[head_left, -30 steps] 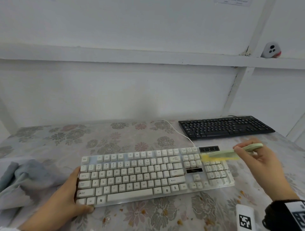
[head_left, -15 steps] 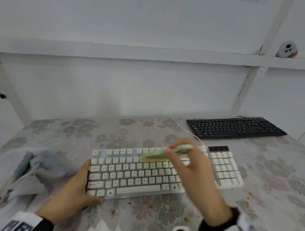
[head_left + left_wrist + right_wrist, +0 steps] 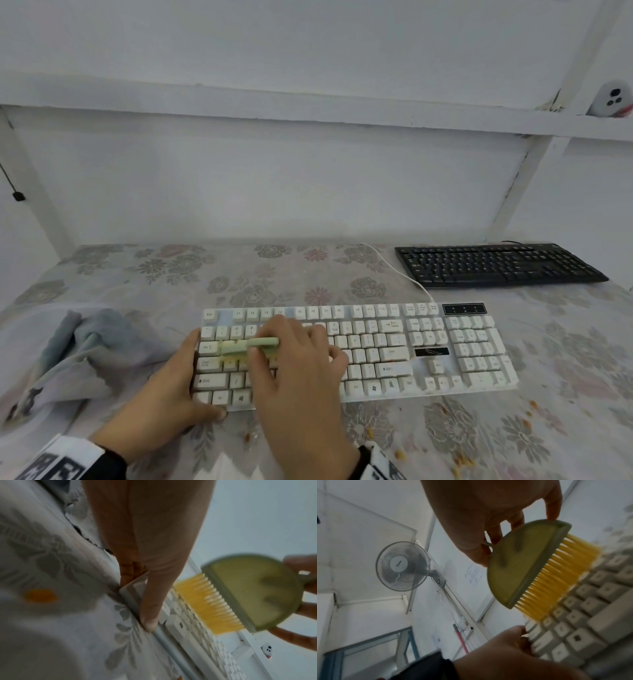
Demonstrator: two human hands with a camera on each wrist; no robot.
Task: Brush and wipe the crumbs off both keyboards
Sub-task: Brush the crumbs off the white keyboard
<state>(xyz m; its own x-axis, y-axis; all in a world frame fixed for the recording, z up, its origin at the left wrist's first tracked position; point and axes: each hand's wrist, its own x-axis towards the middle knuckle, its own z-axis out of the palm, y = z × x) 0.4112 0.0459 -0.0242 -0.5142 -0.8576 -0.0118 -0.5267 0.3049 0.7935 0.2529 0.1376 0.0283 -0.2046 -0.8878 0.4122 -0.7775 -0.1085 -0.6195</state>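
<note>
The white keyboard (image 3: 359,349), with blocky plastic keys, lies on the floral surface (image 3: 274,274). The right hand (image 3: 294,370) pinches a green half-round brush (image 3: 250,346), yellow bristles on the keyboard's left keys. The left hand (image 3: 171,387) grips the keyboard's left end. A black keyboard (image 3: 496,265) lies behind it.

The left hand (image 3: 171,383) blocks the white keyboard (image 3: 394,349) at its left end, with a crumpled grey cloth (image 3: 78,346) just beyond it. The keyboard's right half lies uncovered. Open tablecloth (image 3: 274,274) separates it from the black keyboard (image 3: 496,263), crossed by 1 white cable (image 3: 400,274).
</note>
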